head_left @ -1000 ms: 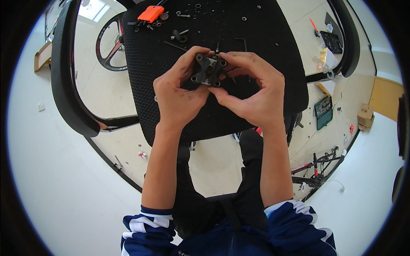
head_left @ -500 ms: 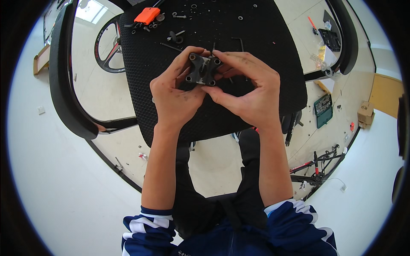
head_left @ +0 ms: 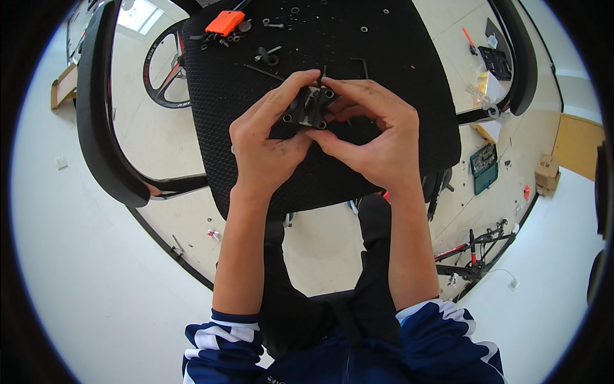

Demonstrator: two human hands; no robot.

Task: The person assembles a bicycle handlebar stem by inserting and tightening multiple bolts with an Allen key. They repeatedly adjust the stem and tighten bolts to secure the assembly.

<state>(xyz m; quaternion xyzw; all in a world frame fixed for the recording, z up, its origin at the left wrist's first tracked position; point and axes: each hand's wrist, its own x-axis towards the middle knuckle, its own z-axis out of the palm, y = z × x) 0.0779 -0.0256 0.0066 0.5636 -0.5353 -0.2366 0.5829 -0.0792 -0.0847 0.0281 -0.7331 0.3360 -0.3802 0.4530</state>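
Note:
Both my hands hold a small black four-bolt bicycle stem point(head_left: 309, 110) above a black mesh chair seat point(head_left: 358, 168). Its X-shaped face, with round bolt holes at the corners, is turned up towards me. My left hand point(head_left: 265, 137) grips its left side, the index finger lying over the upper left corner and the thumb below. From the right, my right hand point(head_left: 380, 131) pinches it, index finger along the top and thumb at the lower edge. The stem's underside is hidden. Dark smudges mark my fingers.
On the seat lie an orange tool holder point(head_left: 225, 23), a bolt point(head_left: 274, 25), several washers and hex keys point(head_left: 364, 66). Armrests point(head_left: 105, 121) flank it. Around on the floor are a bike wheel point(head_left: 150, 67), a bike frame point(head_left: 473, 256), a green case point(head_left: 484, 168) and a cardboard box point(head_left: 547, 171).
My left index finger has slid up over the stem's upper left corner, covering the bolt hole there. The right hand keeps nearly the same hold. The view has shifted slightly.

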